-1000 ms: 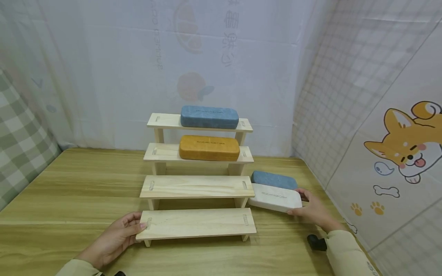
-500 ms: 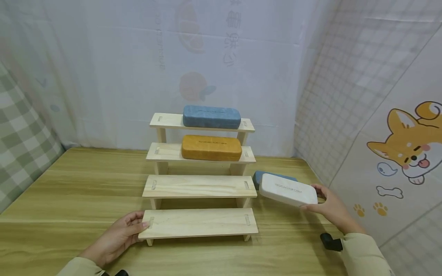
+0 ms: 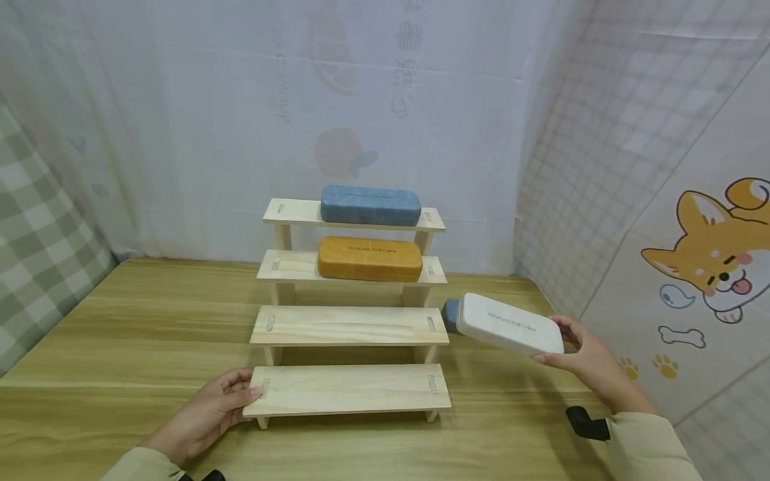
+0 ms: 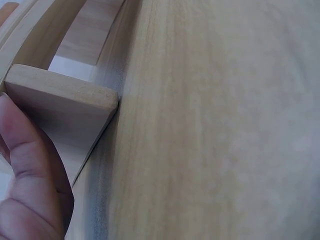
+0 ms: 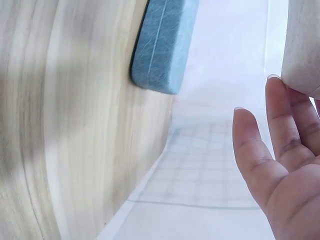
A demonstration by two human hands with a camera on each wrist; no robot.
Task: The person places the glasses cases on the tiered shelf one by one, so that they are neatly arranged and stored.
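A white glasses case [image 3: 510,324] is in the air right of a stepped wooden display rack [image 3: 349,389]. My right hand [image 3: 592,364] pinches its right end, and the case slants down towards that hand. In the right wrist view only a corner of the white case [image 5: 302,50] shows. Below and behind it a blue glasses case [image 5: 162,45] lies on the table, mostly covered in the head view. My left hand [image 3: 207,417] grips the left end of the rack's lowest step; the left wrist view shows the thumb [image 4: 30,165] by the rack's leg [image 4: 60,100].
On the rack's top step lies another blue glasses case [image 3: 370,205], and an orange glasses case [image 3: 369,258] is on the step below. The two lower steps show bare wood. A white curtain [image 3: 198,133] hangs behind the wooden table [image 3: 150,321]; a printed cloth [image 3: 631,167] borders the right.
My right hand has lifted the white case off the table and drawn it rightwards, away from the rack, tilting it. My left hand keeps its grip on the lowest step.
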